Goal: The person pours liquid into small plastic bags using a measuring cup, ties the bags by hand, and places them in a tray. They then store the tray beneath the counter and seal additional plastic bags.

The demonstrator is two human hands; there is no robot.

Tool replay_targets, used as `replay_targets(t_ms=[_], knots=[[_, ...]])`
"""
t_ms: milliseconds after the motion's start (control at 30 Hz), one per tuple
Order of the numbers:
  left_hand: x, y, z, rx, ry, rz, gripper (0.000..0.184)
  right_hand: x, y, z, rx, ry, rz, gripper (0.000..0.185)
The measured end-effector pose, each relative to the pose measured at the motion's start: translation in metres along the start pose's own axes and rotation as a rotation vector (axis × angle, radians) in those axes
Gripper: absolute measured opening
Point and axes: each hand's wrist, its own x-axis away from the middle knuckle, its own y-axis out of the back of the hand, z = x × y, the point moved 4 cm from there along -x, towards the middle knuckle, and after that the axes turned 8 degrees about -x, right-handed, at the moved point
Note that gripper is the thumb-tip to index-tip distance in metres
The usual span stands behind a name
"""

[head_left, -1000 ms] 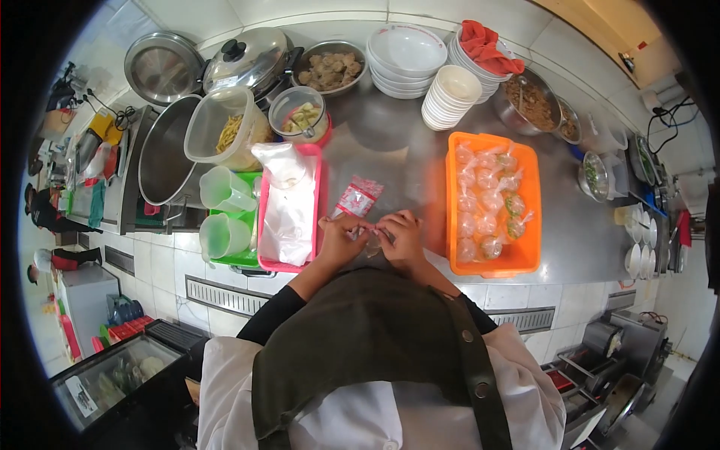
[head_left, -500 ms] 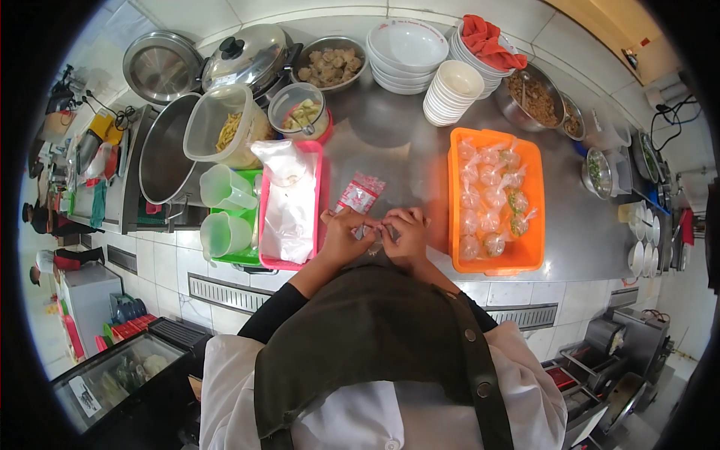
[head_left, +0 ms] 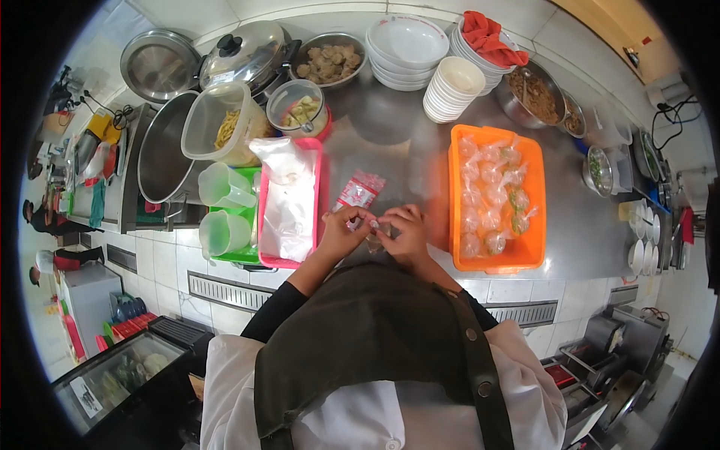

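My left hand point(head_left: 343, 234) and my right hand point(head_left: 406, 234) meet at the counter's front edge, both pinched on the top of a small clear plastic bag point(head_left: 374, 244). The bag hangs below my fingertips against the apron; its contents are too small to tell. Just beyond my hands a red-and-white printed packet point(head_left: 361, 190) lies on the steel counter point(head_left: 367, 157). Left of it, a pink tray point(head_left: 317, 195) holds white plastic bags point(head_left: 287, 214). On the right, an orange basket point(head_left: 534, 240) holds several knotted clear bags point(head_left: 491, 196) with food inside.
Green jugs point(head_left: 227, 232) stand at the left in a green tray. Behind are a tub of yellow strips point(head_left: 229, 131), a lidded pot point(head_left: 246, 60), a bowl of meatballs point(head_left: 328, 64), stacked bowls point(head_left: 407, 45) and cups point(head_left: 453, 88). Two people point(head_left: 64, 261) are far left.
My fingertips have shifted slightly apart at the bag's top, with a small pale bit now showing between them. The orange basket appears slightly higher in view.
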Motion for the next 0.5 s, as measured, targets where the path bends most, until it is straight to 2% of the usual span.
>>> replay_targets(t_ms=[233, 333, 433, 500], knots=[[-0.005, 0.013, -0.028, -0.224, -0.243, 0.055, 0.019, 0.004, -0.006, -0.008, -0.023, 0.030, -0.014, 0.019], [-0.009, 0.013, -0.033, -0.262, -0.217, 0.176, 0.022, 0.002, -0.003, -0.006, -0.050, 0.037, -0.009, 0.018], [-0.012, 0.001, -0.020, 0.272, -0.083, 0.222, 0.027, 0.002, 0.001, -0.001, -0.088, 0.037, -0.031, 0.015], [-0.011, -0.004, -0.012, 0.283, -0.050, 0.222, 0.027, 0.004, 0.002, -0.001, -0.134, 0.039, -0.059, 0.013]])
